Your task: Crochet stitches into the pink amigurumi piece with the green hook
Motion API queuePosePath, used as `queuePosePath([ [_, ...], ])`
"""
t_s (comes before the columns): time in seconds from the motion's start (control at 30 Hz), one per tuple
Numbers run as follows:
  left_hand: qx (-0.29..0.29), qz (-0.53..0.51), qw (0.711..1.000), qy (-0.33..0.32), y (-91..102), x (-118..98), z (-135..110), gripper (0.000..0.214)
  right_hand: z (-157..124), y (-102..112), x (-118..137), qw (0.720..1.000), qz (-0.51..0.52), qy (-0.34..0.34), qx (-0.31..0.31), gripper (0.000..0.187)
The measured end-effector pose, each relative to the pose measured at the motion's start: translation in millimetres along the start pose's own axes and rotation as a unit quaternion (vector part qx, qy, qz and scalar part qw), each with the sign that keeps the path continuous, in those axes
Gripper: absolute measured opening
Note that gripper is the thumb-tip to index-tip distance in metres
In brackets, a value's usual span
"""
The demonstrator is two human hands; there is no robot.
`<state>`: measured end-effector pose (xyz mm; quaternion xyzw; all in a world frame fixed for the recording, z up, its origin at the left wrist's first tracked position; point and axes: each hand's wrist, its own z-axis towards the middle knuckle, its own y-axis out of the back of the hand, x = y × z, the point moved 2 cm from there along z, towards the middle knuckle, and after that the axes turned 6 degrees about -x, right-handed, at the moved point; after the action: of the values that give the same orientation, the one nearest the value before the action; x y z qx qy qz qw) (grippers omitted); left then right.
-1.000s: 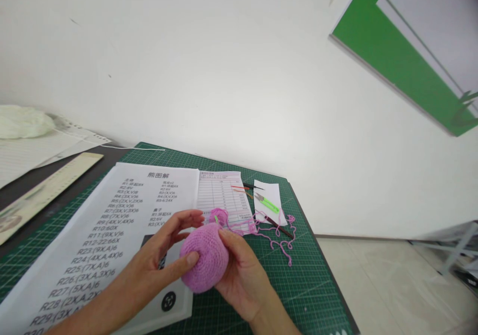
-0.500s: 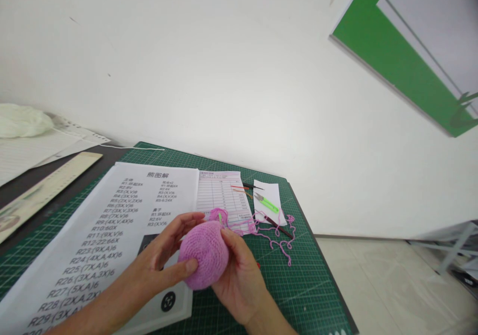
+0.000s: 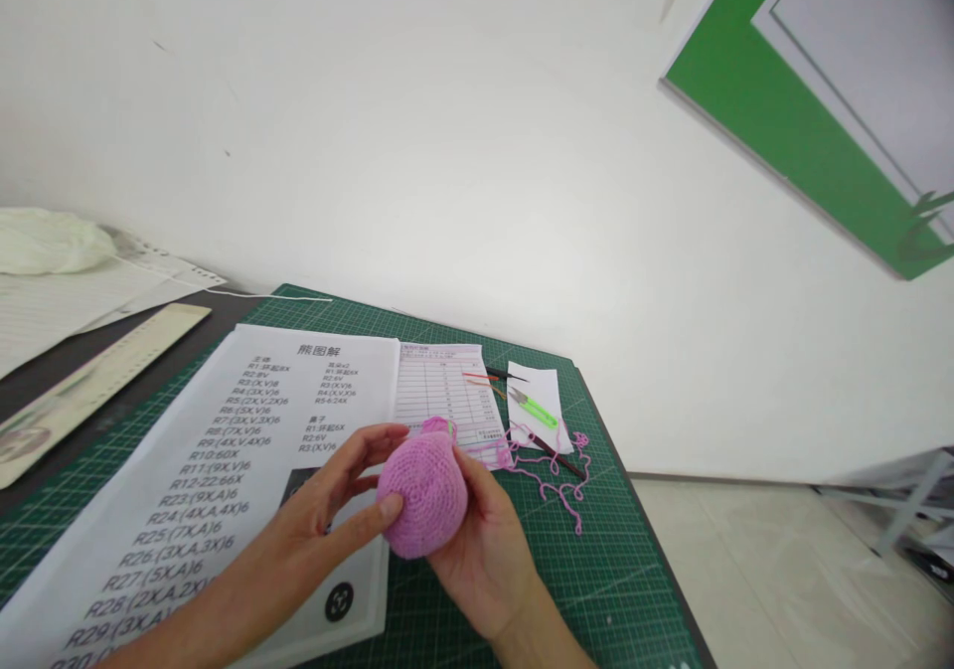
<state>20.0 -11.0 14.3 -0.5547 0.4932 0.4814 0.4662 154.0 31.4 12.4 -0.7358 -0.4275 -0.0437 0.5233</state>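
Observation:
A round pink crocheted piece (image 3: pixel 423 497) is held up between my two hands over the cutting mat. My left hand (image 3: pixel 335 505) touches its left side, thumb pressed on the front and fingers curved behind. From the right, my right hand (image 3: pixel 488 550) grips it, with the thumb along its upper right edge; the other fingers are mostly hidden behind it. Just beyond the piece a small bundle of pink yarn (image 3: pixel 438 424) shows, with a bit of green at its edge. Loose pink yarn (image 3: pixel 570 485) trails over the mat to the right.
A printed pattern sheet (image 3: pixel 245 430) lies on the green cutting mat (image 3: pixel 596 560). Behind are a form sheet (image 3: pixel 447 381), green thread snips (image 3: pixel 535 408) on white paper (image 3: pixel 548 381), and black tweezers (image 3: pixel 507 374). At left are a ruler (image 3: pixel 111 381) and pale yarn (image 3: pixel 52 242).
The crocheted piece has turned in my hands, so its spiral of rounds now faces me more. It has shifted slightly right, and less of the yarn bundle behind it shows.

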Motion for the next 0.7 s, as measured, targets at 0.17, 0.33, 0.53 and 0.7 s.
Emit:
queuePosePath([
  [0.17,0.003,0.012,1.0,-0.002,-0.5,0.1,3.3,0.054,4.4,4.7,1.2,0.999,-0.033,0.004,0.0,0.028],
  [0.33,-0.027,0.022,0.999,-0.041,5.0,5.1,6.0,0.046,7.2,9.8,3.7,0.997,-0.067,0.027,0.022,0.03],
  [0.53,-0.04,0.028,0.997,-0.056,7.4,4.6,6.6,0.039,7.3,12.5,3.2,0.996,-0.087,0.003,0.029,0.03],
  [0.7,-0.068,0.038,0.994,-0.071,6.9,4.8,8.3,0.036,2.5,10.3,6.8,0.995,-0.096,0.029,-0.002,0.027],
])
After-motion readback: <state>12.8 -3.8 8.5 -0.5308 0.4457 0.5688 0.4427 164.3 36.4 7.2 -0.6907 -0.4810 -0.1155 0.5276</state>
